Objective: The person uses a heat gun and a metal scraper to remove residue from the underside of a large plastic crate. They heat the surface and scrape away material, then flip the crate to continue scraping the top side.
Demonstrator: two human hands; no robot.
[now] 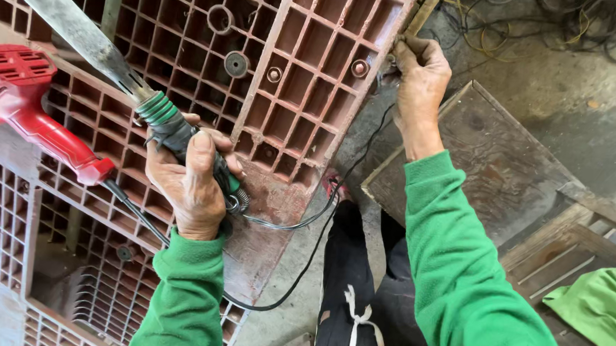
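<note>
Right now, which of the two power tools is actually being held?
The green-and-black tool, with the long flat blade, is gripped by the left hand. The red tool lies untouched on the reddish plastic grid panel, further left.

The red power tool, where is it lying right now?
In the head view the red power tool lies at the far left on the reddish plastic grid panel, just left of the left hand, which grips a green-handled tool.
</note>
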